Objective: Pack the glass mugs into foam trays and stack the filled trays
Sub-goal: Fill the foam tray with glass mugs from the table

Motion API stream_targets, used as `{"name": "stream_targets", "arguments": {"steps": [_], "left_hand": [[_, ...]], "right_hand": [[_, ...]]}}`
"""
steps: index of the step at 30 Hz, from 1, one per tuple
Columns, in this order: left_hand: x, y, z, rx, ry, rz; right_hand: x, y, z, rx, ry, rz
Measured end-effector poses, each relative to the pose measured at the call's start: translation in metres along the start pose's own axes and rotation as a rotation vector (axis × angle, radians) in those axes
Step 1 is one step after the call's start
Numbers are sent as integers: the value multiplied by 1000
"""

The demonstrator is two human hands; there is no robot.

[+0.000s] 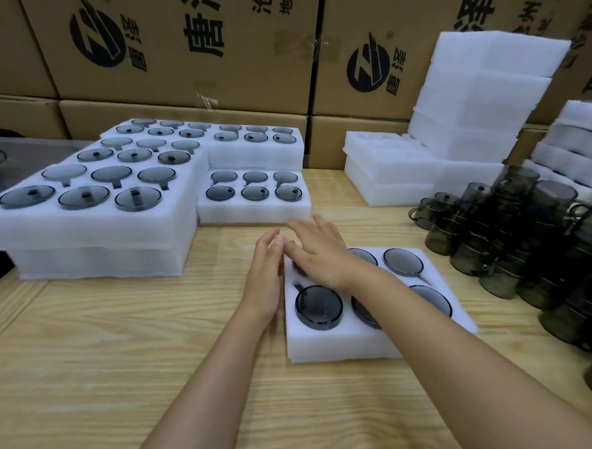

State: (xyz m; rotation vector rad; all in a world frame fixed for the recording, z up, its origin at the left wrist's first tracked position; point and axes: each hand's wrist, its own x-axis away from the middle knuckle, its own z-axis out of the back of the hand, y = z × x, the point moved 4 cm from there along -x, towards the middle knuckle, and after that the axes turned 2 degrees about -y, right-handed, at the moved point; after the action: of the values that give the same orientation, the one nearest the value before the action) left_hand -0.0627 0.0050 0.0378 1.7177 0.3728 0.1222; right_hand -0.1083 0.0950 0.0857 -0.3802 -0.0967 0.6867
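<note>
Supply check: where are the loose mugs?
Head view: loose mugs piled at the table's right edge, right of the tray under the right hand.

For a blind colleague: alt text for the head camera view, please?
A person's left hand touches the left side of a foam tray holding dark glass mugs, while the right hand reaches flat over it. Filled trays sit stacked at left on the wooden table; loose mugs are piled at right.

Tally of what lies on the table (88, 338).
In the near tray (328, 346): six mugs (319, 307), some part-hidden. Behind it, five more filled trays (92, 224), six mugs on each top. Two hands: left hand (264, 274), right hand (318, 254). At right, loose mugs (494, 234) in a heap and empty trays (388, 171): overlapping, no sure count.
</note>
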Motion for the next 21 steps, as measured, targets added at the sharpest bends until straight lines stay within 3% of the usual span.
{"name": "stream_targets", "arguments": {"steps": [3, 5, 7, 9, 15, 19, 21], "left_hand": [[7, 2, -2, -18, -125, -26], [12, 6, -6, -181, -214, -97], [14, 8, -8, -351, -298, -143], [13, 7, -9, -532, -401, -139], [13, 8, -5, -813, -530, 45], [17, 4, 1, -677, -416, -50], [16, 5, 9, -607, -299, -66]], "right_hand": [[43, 20, 26, 100, 339, -72], [85, 49, 39, 215, 548, -283], [120, 78, 40, 140, 609, -532], [139, 93, 28, -64, 647, -656], [140, 84, 15, -110, 880, -595], [140, 91, 13, -200, 922, -585], [138, 96, 8, -431, 955, -543]]}}
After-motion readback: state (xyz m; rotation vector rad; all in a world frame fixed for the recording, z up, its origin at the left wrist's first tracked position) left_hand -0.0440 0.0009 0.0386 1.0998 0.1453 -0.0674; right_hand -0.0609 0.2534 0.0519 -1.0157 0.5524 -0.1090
